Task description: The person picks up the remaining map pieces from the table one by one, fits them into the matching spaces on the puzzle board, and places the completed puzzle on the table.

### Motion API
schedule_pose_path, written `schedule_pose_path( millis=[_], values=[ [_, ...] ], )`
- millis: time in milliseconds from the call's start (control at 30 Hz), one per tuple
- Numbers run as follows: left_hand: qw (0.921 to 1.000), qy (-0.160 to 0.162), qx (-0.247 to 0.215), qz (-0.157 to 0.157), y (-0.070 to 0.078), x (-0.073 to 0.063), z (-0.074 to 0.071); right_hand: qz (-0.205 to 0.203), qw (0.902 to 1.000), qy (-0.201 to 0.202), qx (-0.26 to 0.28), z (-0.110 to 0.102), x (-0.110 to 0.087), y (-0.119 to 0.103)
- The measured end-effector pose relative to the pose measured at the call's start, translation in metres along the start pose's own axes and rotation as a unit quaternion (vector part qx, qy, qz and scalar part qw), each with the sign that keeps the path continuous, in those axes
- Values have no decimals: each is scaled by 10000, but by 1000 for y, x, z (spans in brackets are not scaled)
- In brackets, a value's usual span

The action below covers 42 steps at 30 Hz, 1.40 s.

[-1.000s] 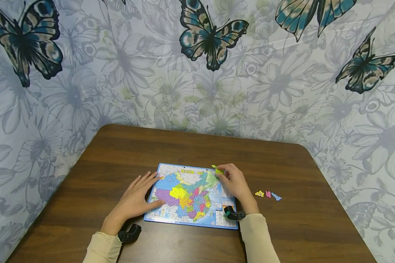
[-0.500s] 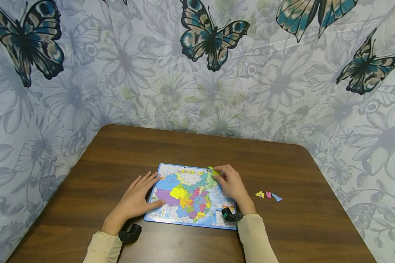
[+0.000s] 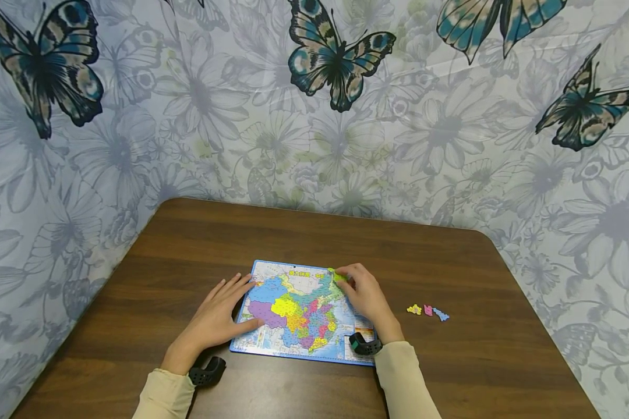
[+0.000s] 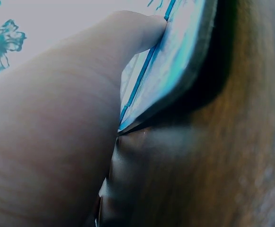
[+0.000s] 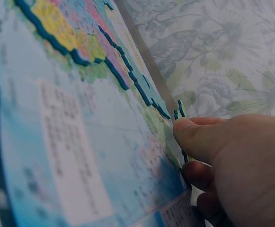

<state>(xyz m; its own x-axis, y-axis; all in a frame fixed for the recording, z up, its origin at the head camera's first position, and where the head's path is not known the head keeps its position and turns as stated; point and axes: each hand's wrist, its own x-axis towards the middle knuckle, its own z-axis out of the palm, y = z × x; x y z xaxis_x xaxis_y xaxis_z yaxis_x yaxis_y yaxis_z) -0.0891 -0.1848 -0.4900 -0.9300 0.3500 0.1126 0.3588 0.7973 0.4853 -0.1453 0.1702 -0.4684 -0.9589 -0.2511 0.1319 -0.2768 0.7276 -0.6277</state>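
A map puzzle board (image 3: 272, 344) with a blue rim lies flat on the table, its coloured map pieces filling much of the middle. My left hand (image 3: 216, 313) rests on its left side with fingers spread; in the left wrist view the thumb (image 4: 142, 33) lies over the board's edge. At the upper right of the map, my right hand (image 3: 368, 293) pinches a yellow-green puzzle piece (image 3: 338, 277) between thumb and fingers. In the right wrist view the piece (image 5: 181, 109) shows as a tilted thin edge, mostly hidden by the fingers.
Right of the board, three loose puzzle pieces lie close together on the wooden table (image 3: 482, 361): a yellow piece (image 3: 414, 309), a pink piece (image 3: 428, 311) and a blue piece (image 3: 441, 315). Behind the table hangs a butterfly-patterned cloth (image 3: 430, 134).
My right hand has moved a little left with the yellow-green puzzle piece, from the board's upper right edge onto the map's upper right part. The left hand has stayed in place.
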Motion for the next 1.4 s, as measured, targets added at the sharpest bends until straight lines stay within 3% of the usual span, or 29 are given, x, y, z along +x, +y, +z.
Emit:
schedule_pose_path(
  millis=[900, 1400],
  values=[
    [9999, -117, -2, -46, -4, 6, -11, 73, 9996, -224, -163, 2, 6, -12],
    [9999, -102, -23, -110, -2, 10, -7, 46, 9994, -314, -102, -4, 9, -4]
  ],
)
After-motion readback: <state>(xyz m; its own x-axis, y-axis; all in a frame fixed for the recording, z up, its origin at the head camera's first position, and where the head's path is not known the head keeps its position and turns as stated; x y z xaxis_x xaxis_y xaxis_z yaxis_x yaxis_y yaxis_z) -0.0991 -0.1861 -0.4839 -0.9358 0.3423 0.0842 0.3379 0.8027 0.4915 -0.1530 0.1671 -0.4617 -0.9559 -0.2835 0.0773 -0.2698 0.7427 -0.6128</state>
